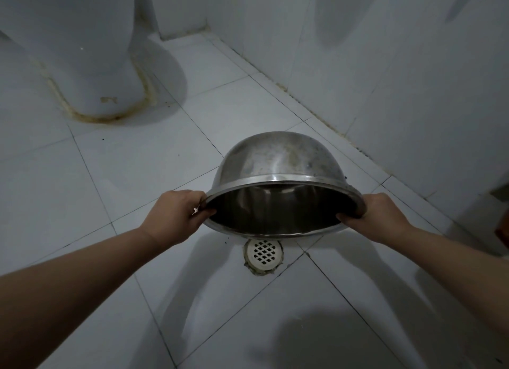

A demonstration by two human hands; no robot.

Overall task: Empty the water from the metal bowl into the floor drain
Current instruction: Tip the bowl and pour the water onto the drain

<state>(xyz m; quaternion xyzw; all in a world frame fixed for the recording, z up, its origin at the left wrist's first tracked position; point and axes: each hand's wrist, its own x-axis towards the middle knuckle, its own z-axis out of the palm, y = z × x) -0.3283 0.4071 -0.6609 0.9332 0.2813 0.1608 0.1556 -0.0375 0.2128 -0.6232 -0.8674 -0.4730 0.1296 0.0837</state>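
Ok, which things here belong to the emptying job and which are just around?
Job:
metal bowl, tipped over, rim held on both sides
left hand
right hand
floor drain, below the bowl

Just around:
toilet base
brown object at the right edge

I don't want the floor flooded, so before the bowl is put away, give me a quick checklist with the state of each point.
1. Both hands grip the rim: left hand and right hand on opposite sides of the metal bowl: ok.
2. Bowl tipped far over, opening toward the person: ok.
3. Bowl above the floor drain: ok, the lower rim hangs just beyond the grate.
4. Bowl fully empty: cannot tell, the inside is dark; no stream shows.
5. Grate unblocked: ok, the holes look open.
6. Floor dry: cannot tell.
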